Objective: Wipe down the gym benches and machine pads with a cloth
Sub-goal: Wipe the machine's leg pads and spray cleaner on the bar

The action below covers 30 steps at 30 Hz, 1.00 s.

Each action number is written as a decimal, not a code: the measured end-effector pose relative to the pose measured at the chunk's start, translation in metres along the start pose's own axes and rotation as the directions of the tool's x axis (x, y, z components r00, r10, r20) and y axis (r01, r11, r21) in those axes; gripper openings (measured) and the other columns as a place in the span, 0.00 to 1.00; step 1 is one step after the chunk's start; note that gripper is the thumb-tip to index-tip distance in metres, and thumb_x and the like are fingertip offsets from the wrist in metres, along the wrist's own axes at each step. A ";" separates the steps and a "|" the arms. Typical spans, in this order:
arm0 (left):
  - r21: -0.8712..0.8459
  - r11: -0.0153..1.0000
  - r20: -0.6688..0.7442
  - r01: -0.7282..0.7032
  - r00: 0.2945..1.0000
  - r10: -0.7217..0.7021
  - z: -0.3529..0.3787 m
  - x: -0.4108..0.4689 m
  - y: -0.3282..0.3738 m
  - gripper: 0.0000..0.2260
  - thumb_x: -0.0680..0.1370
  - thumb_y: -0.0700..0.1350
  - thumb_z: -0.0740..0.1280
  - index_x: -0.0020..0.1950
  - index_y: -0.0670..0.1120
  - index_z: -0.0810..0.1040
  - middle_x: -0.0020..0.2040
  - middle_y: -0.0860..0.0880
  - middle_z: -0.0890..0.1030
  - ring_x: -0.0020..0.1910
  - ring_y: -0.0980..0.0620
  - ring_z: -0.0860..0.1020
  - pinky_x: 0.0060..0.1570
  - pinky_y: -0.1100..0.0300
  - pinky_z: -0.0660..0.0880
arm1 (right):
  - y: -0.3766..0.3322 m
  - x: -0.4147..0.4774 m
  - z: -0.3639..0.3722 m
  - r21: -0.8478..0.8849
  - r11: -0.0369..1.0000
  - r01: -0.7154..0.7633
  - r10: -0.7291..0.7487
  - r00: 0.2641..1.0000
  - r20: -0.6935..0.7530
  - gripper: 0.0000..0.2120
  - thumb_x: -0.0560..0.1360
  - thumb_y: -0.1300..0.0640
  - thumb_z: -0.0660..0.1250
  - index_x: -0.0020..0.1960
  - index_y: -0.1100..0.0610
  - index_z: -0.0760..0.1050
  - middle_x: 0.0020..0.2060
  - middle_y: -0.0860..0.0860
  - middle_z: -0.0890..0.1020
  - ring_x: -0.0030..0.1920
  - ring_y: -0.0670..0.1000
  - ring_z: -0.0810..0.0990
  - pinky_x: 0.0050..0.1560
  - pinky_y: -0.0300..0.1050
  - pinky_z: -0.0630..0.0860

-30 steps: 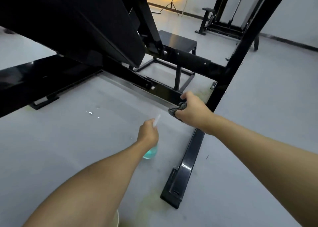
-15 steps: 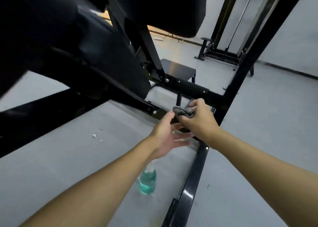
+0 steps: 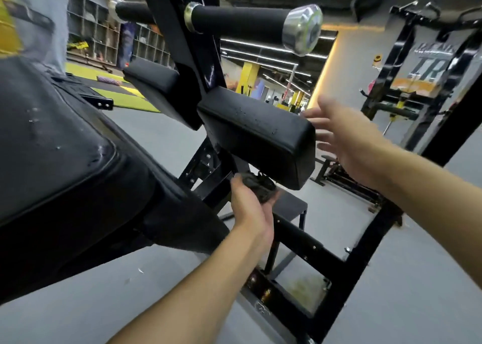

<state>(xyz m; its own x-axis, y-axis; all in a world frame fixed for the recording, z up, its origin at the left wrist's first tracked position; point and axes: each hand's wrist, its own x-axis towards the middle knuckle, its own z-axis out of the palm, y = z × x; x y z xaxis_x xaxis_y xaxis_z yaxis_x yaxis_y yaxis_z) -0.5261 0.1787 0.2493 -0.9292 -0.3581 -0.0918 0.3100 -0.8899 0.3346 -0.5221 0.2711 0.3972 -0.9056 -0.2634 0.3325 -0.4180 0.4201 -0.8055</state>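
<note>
Gym interior. Pale grey floor (image 3: 430,278) throughout; yellow-green mats (image 3: 130,103) cover the far left area, before open cubby shelving (image 3: 101,36). Yellow pillars (image 3: 249,79) stand in the middle distance beneath linear ceiling lights (image 3: 260,50). A warm light strip (image 3: 322,83) edges the white wall (image 3: 360,64) at right, near a black rack (image 3: 397,46) with a lettered banner (image 3: 427,67).

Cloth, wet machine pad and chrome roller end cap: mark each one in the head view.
cloth (image 3: 258,187): head view, crumpled middle of the bundle gripped by the left hand (image 3: 247,213).
machine pad (image 3: 257,128): head view, droplet-speckled top face.
chrome end cap (image 3: 302,29): head view, centre of its round face.
</note>
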 end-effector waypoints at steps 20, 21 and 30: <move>0.407 0.787 -0.206 -0.464 0.793 0.574 0.019 0.045 0.019 0.16 0.81 0.40 0.66 0.67 0.48 0.71 0.57 0.47 0.80 0.55 0.47 0.80 0.57 0.50 0.79 | -0.033 0.031 0.018 -0.379 0.850 0.366 -0.104 0.822 0.560 0.18 0.82 0.53 0.52 0.67 0.58 0.71 0.63 0.62 0.76 0.62 0.62 0.75 0.67 0.63 0.67; 0.443 0.762 -0.183 -0.472 0.784 0.593 0.021 0.046 0.021 0.10 0.80 0.40 0.66 0.61 0.46 0.76 0.55 0.44 0.81 0.54 0.45 0.81 0.56 0.47 0.80 | -0.033 0.030 0.017 -0.371 0.852 0.369 -0.115 0.823 0.556 0.18 0.83 0.53 0.52 0.67 0.59 0.71 0.62 0.62 0.76 0.61 0.62 0.75 0.67 0.62 0.67; 0.380 0.776 -0.199 -0.504 0.774 0.601 0.018 0.049 0.019 0.08 0.81 0.34 0.61 0.55 0.46 0.71 0.49 0.48 0.78 0.45 0.55 0.78 0.44 0.64 0.79 | -0.027 0.014 0.038 -0.667 0.449 0.595 -0.482 0.790 0.379 0.15 0.82 0.58 0.52 0.58 0.62 0.74 0.40 0.55 0.78 0.40 0.56 0.76 0.42 0.49 0.74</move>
<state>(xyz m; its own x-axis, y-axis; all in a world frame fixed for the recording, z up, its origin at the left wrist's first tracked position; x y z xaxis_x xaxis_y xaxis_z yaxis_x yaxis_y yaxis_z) -0.5694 0.1495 0.2674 -0.4933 -0.8680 -0.0568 0.6322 -0.4026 0.6620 -0.5205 0.2227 0.4050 -0.4860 -0.7400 0.4649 -0.7744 0.6112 0.1634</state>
